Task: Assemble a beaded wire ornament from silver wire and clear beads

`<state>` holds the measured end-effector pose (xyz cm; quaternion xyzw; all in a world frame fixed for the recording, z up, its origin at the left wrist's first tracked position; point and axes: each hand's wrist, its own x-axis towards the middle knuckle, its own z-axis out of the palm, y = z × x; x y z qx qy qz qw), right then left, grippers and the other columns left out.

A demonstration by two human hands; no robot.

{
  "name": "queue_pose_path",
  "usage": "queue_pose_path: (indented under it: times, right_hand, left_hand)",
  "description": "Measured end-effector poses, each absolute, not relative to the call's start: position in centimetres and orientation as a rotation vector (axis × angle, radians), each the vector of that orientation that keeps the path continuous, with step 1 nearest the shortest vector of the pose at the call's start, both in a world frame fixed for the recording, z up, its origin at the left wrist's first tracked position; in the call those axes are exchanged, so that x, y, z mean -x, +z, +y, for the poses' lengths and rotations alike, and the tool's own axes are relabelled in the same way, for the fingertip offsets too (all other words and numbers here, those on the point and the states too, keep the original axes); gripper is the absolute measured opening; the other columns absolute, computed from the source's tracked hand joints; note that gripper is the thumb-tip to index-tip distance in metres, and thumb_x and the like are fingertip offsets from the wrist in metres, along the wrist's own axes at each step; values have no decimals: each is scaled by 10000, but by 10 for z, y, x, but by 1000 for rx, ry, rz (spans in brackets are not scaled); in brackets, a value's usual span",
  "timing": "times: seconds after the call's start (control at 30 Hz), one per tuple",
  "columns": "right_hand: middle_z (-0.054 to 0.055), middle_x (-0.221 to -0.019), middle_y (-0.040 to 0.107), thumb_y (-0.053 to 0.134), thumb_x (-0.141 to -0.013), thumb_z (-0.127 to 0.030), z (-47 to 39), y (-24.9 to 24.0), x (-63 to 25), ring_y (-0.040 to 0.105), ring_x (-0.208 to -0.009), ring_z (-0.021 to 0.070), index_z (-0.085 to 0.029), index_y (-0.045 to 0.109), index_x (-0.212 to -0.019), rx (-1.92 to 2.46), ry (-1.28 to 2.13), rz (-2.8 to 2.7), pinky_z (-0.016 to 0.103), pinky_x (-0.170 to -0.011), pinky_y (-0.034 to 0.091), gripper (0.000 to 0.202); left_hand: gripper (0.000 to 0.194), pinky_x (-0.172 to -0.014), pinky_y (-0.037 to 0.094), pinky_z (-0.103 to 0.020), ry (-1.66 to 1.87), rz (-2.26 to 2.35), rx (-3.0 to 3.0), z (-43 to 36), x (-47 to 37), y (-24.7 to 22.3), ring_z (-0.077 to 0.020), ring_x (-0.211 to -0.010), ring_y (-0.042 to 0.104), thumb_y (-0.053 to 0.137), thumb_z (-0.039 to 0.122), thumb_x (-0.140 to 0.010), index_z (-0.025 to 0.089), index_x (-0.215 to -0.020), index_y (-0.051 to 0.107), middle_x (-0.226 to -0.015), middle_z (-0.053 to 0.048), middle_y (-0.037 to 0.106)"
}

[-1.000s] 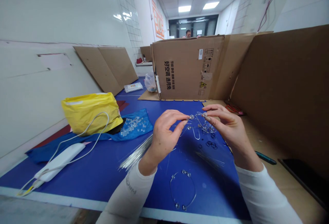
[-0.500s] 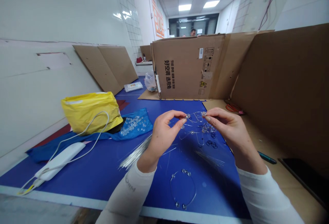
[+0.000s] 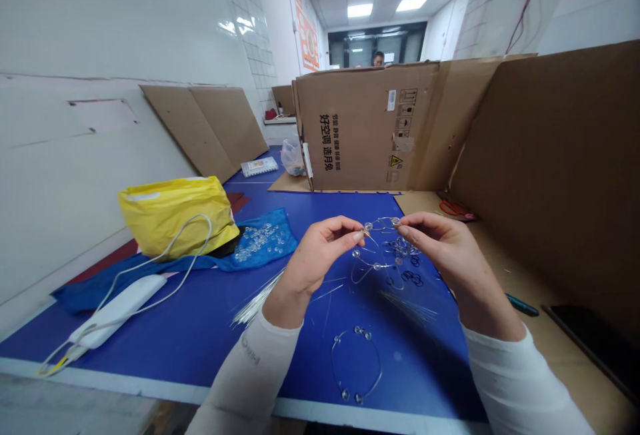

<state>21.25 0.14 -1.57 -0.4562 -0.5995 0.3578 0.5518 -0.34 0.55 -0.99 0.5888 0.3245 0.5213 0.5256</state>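
Nearest, taking the held piece as the clock's centre and twelve as straight ahead, a wire ring (image 3: 345, 394) strung with clear beads lies at six o'clock on the blue table (image 3: 210, 328). At eight, partly behind the left forearm, a bundle of silvery wires (image 3: 256, 303) points its long axis from eight toward two; farther out that way lies a white power strip (image 3: 117, 308), slanted likewise. Toward five, a thinner wire bundle (image 3: 409, 307) runs from ten to four, and slightly farther up sit black rings (image 3: 413, 279) below a tangled wire cluster (image 3: 403, 247).

At the centre, the beaded wire (image 3: 369, 226) is stretched between both hands, above the table, its long axis running nearly nine to three. The left hand (image 3: 323, 252) pinches its nine o'clock end beside a bead, thumb against forefinger; the right hand (image 3: 445, 243) pinches the three o'clock end at another bead. A lower beaded loop (image 3: 377, 266) shows toward six; whether it joins the held wire, I cannot tell.

Out at nine, loose beads (image 3: 257, 242) rest on blue cloth (image 3: 283, 220) beside a yellow bag (image 3: 175, 218). Red-handled scissors (image 3: 454, 208) lie near three. Beyond, at twelve, stands a cardboard box (image 3: 365, 128).
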Motion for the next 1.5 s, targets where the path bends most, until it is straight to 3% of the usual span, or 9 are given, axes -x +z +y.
queue_pose_path:
  times: [0.67,1.03,1.3,1.5]
  right_hand:
    - [44,-773,712,747,-778,-485,5,-18,-212,580,-677,168,-197,763,-833,1172,905,-1494,302,-615,428,294]
    - [61,-832,744,703,-805,-471,19,-23,-218,639,-775,181,-195,758,-809,1097,990,-1561,329,-744,481,282]
    - [43,-800,725,723,-804,-459,20,-26,-220,623,-749,167,-193,744,-787,1062,1012,-1566,306,-712,475,267]
    - [10,-690,652,736,-781,-474,20,-27,-220,529,-600,128,-185,707,-751,1105,1040,-1557,264,-545,412,292]
  left_hand:
    - [62,-793,470,-292,1137,771,-1320,10,5,-9,-126,-751,603,735,204,-785,149,-796,710,-796,-29,690]
    - [154,-771,593,-356,1079,757,-1117,17,8,-10,-140,-748,623,796,231,-744,134,-783,684,-779,-28,650]
    - [152,-685,615,-342,1046,740,-1084,20,8,-10,-148,-748,611,788,223,-735,128,-790,682,-786,-39,629]
    - [137,-742,592,-340,1062,809,-1137,23,5,-13,-149,-769,623,779,235,-760,138,-814,697,-785,-37,650]
